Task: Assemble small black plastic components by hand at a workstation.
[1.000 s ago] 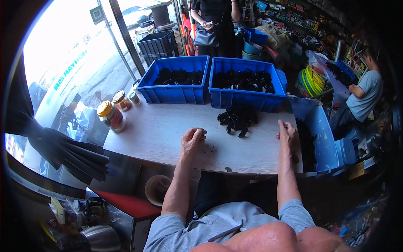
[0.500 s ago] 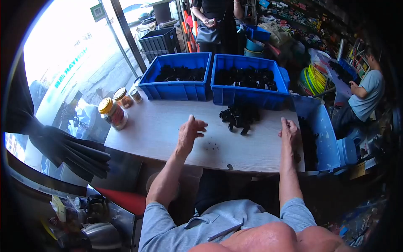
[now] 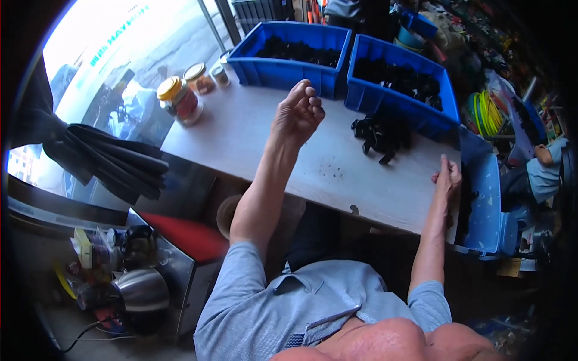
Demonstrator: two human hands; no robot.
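Note:
My left hand (image 3: 299,114) is raised over the table near the left blue crate, its fingers curled in and nothing seen in them. Over the table's right end is my right hand (image 3: 447,177), one finger stretched out and the others bent, apparently empty. Between the two hands, nearer the right crate, lies a loose pile of small black parts (image 3: 380,137) whose kind I cannot make out. Neither hand touches it. More dark pieces fill the left blue crate (image 3: 288,70) and the right blue crate (image 3: 391,103) along the table's far edge.
Jars, one with a yellow lid (image 3: 179,102), stand at the table's (image 3: 235,132) left end. A larger blue bin (image 3: 484,204) adjoins its right end. A metal kettle (image 3: 143,290) sits lower left. A co-worker (image 3: 545,165) is at the far right; another person stands behind the crates.
The view has shifted, so the table sits higher and further right. My left hand has risen toward the left crate, its fingers curling in. The black pile looks unchanged.

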